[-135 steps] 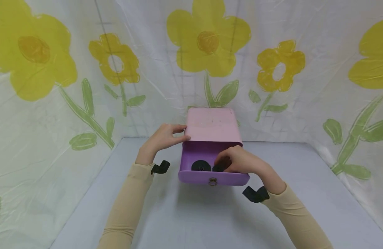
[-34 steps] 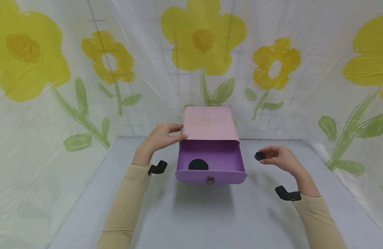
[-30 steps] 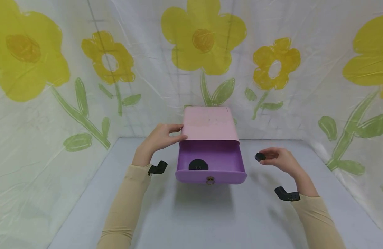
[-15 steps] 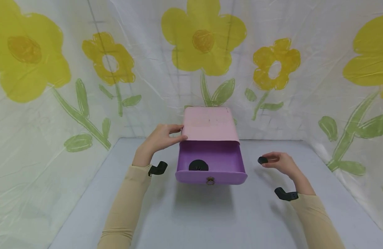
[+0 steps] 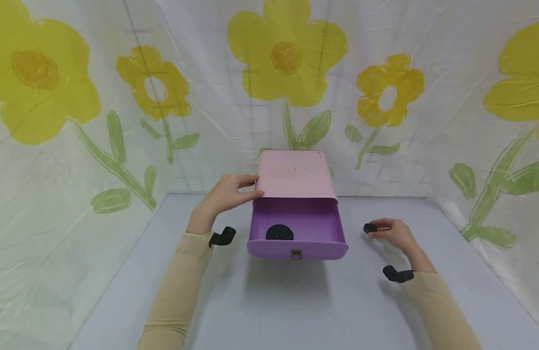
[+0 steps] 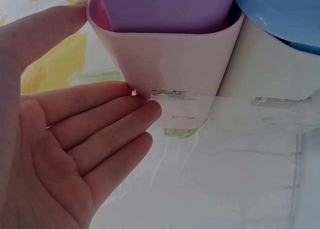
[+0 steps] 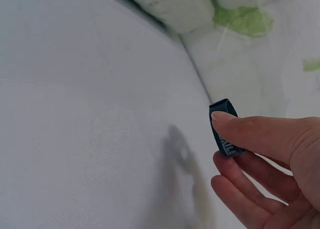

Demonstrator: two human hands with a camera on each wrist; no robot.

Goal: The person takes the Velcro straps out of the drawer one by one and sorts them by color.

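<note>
In the head view, a pink box stands at the back middle with its purple drawer pulled out. My left hand touches the box's left side with thumb and fingertips. The left wrist view shows its fingers straight against the pink wall. To the right of the drawer, my right hand pinches a small black lettered piece between thumb and fingers. Pale lettering shows on that piece in the right wrist view, but I cannot tell its kind. A black disc lies inside the drawer on the left, partly hidden by the drawer front.
A whitish box with a blue piece adjoins the pink box in the left wrist view. Pale grey-white table spreads around. A flower-printed sheet hangs behind and at both sides.
The right hand has lifted the small black piece out of the drawer and carried it right, then lowered it slightly toward the table. The left hand stays at the box.
</note>
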